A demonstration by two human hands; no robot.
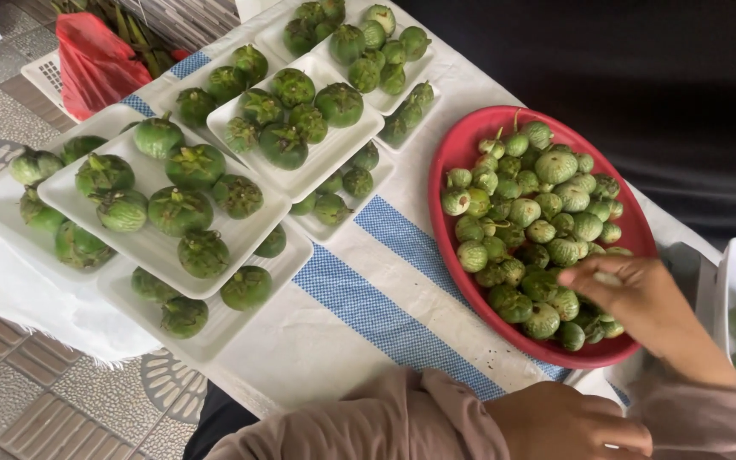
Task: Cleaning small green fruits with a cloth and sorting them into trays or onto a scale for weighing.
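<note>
Left hand (568, 422) resting, right hand (632, 298) reaching.

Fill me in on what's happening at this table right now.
A person sits at a cloth-covered table. Their right hand reaches into a red tray heaped with small green round eggplants, fingers resting on the pile. Their left hand lies near the table's edge, holding nothing that shows. To the left, stacked white foam trays already carry larger green eggplants.

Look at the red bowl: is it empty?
No, the red bowl is heaped with small green eggplants, and the right hand reaches into them.
</note>
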